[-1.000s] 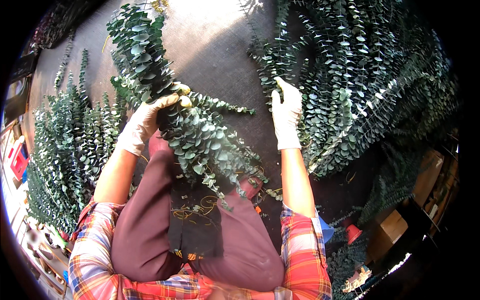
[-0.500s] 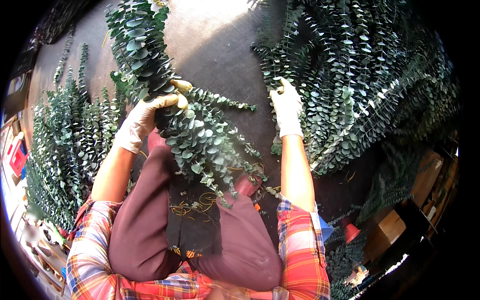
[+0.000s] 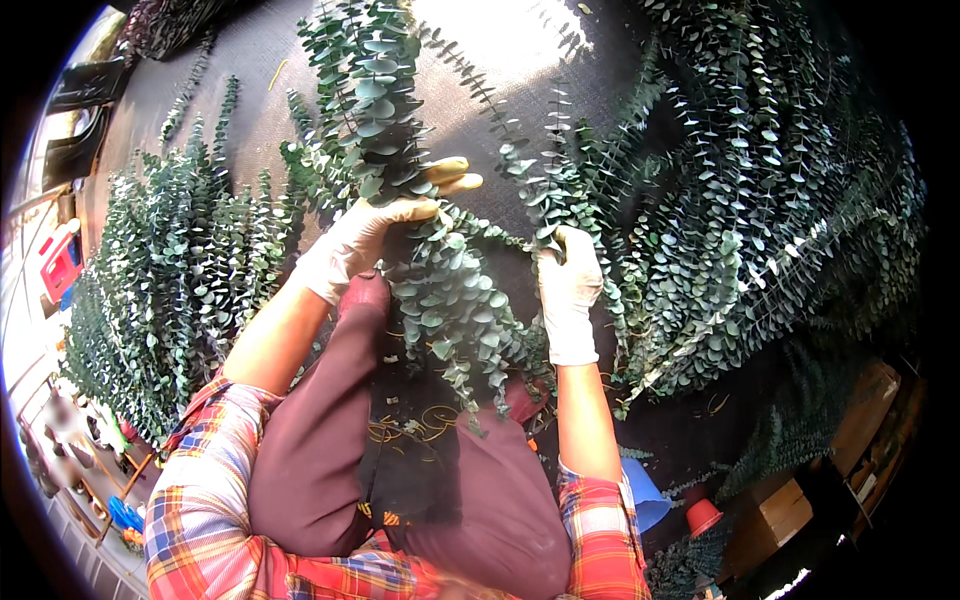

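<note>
My left hand (image 3: 355,245), in a pale glove with yellowed fingertips, is closed round a thick bunch of eucalyptus branches (image 3: 375,95). The thumb lies across the stems and two fingertips stick out beyond them. Round grey-green leaves stand above the hand, and more leafy stems (image 3: 455,290) hang below it, over my lap. In a like glove, my right hand (image 3: 570,290) is closed on eucalyptus sprigs (image 3: 545,195) to the right of the bunch. Their tops lean up and left, and the fingers hide the gripped part.
A large heap of eucalyptus (image 3: 730,200) covers the right side of the dark mat (image 3: 480,60). Another pile (image 3: 190,270) lies at the left. Yellow rubber bands (image 3: 435,420) are scattered between my legs. Lower right are a blue container (image 3: 645,495), a red cup (image 3: 703,516) and cardboard boxes (image 3: 785,510).
My right hand, earlier at the heap's edge, is now lower and nearer the bunch, with sprigs drawn away from the heap. The left hand still holds the bunch. The whole view has shifted.
</note>
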Available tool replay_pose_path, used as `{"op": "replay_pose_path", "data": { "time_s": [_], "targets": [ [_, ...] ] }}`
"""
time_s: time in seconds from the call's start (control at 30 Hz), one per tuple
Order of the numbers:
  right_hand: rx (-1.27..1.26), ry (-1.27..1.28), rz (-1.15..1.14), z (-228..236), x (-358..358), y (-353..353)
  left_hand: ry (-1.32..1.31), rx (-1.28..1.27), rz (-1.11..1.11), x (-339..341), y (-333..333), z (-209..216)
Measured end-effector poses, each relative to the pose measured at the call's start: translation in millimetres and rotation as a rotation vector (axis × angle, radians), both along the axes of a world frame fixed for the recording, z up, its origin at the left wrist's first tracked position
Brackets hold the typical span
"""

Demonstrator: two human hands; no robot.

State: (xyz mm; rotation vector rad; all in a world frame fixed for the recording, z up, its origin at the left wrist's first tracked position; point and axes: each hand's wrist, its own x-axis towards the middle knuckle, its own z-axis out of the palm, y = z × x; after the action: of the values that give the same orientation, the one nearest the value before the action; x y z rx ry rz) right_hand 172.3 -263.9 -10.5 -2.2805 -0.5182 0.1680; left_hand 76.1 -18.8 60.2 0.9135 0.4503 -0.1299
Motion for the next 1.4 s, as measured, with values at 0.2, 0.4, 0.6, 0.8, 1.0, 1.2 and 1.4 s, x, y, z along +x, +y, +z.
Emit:
{"op": "replay_pose_path", "data": {
  "time_s": [0.2, 0.4, 0.6, 0.8, 1.0, 1.2, 1.4],
  "targets": [
    [0.030, -0.099, 0.020, 6.9, -26.8, -10.2, -0.025, -0.087, 0.009, -6.8, 5.6, 6.5],
    [0.160, -0.017, 0.080, 17.9, -54.2, 2.1, -0.053, -0.074, -0.033, -9.8, 5.7, 4.5],
    [0.008, 0.005, 0.332, 35.3, -70.6, 7.3, -0.100, -0.019, -0.059, -11.1, 5.0, 6.5],
    [-0.059, 0.103, 0.429, 19.4, -75.9, -6.2, 0.135, -0.008, -0.010, -7.1, -2.3, 29.5],
    [-0.112, 0.905, 0.485, 11.7, -35.9, -48.6, 0.071, -0.003, 0.053, -19.5, 4.7, -10.9],
    [0.367, 0.740, -0.093, -18.6, 23.8, -58.6, 0.028, -0.144, 0.035, -18.9, 5.5, -11.6],
    [-0.279, 0.017, -0.191, -72.3, 67.2, -33.0, 0.024, -0.077, -0.012, -16.4, 4.6, -15.8]
  ]
}}
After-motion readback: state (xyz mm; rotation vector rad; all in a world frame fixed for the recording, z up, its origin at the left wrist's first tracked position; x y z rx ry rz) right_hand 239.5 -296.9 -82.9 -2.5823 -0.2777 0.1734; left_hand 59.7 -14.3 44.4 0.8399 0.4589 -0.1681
